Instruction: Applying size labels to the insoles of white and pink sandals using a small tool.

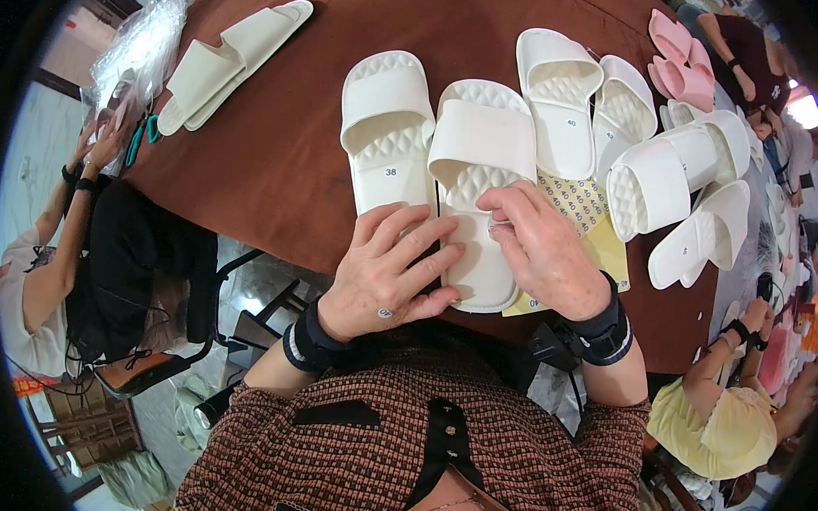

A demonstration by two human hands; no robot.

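Note:
Two white slippers lie side by side in front of me, toes away. The left slipper (387, 120) has a small sticker on its insole, and its heel is under my left hand (386, 264). That hand is open, its fingers spread over the heels of the pair; a round sticker (384, 313) clings to its back. My right hand (549, 251) is above the insole of the right slipper (485, 145), thumb and forefinger pinched on a small white sticker. Under my right hand and beside that slipper lie yellow-backed sticker sheets (607, 249).
More white slippers (558, 108) lie to the right on the brown tablecloth (278, 143), with pink slippers (681, 80) beyond. A white pair (203, 82) sits far left, near green-handled scissors (135, 142) and clear plastic bags (151, 44). Other people work at both sides; a chair (153, 368) stands left.

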